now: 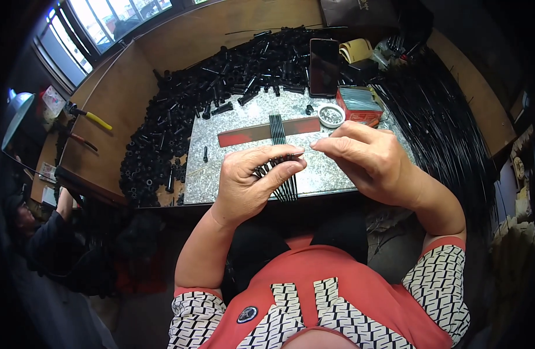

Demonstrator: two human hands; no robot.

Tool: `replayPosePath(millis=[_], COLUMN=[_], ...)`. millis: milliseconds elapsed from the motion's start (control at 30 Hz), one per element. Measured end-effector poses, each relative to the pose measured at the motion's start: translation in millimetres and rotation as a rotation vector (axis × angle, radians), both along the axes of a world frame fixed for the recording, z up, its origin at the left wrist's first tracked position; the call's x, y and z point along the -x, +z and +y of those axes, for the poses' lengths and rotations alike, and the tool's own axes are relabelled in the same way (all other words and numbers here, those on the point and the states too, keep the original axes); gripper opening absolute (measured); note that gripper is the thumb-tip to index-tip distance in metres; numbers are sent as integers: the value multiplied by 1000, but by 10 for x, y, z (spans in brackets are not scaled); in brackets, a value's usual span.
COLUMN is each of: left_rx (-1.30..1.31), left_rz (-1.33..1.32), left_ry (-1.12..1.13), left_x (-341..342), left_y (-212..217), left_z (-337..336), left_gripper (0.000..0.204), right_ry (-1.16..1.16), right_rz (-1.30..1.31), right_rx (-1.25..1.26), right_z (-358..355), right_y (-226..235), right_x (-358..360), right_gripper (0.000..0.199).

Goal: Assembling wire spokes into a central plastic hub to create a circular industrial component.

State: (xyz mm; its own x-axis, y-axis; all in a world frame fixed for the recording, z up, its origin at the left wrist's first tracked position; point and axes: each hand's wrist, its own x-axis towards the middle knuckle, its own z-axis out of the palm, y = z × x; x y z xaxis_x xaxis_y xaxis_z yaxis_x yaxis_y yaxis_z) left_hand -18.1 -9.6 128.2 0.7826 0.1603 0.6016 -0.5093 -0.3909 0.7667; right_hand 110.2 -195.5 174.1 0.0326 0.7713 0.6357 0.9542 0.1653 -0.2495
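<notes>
Left hand: my left hand (251,179) sits at the centre of the frame, fingers curled tight around a bundle of thin black rods (281,168).
Right hand: my right hand (366,157) is just right of centre, thumb and forefinger pinched narrow on something too small for me to make out, its fingertips (317,145) almost meeting the left hand's.
Rods: the bundle runs up from my left fist over a red strip (244,133) lying across the metal plate (221,168), and its lower ends stick out below the fist at the plate's near edge.
Upper centre: a small white dish (331,116) of tiny metal pieces stands beside a red box (358,106), with a dark phone (324,67) behind them.
Upper left: a large heap of black plastic parts (180,110) wraps around the plate's left and far sides.
Right side: a mass of long black rods (442,134) lies spread on the wooden table (128,93).
Far left: a yellow-handled tool (90,115) lies on the table edge.
</notes>
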Motion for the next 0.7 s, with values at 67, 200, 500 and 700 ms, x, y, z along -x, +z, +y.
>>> replayPosePath(millis=[67, 200, 500, 700], left_rx=[10, -31, -105, -115], left_rz=[-1, -6, -73, -53], left_ry=[-15, -7, 3, -29], left_x=[-1, 0, -29, -87], left_y=[3, 9, 50, 36], left_z=[-10, -7, -41, -27], left_gripper=[17, 17, 15, 15], right_ry=[2, -4, -28, -93], right_rz=[-5, -66, -235, -113], right_rx=[12, -11, -51, -105], right_z=[-9, -21, -74, -29], right_y=[16, 8, 59, -5], right_x=[12, 2, 20, -6], right_gripper=[32, 33, 38, 28])
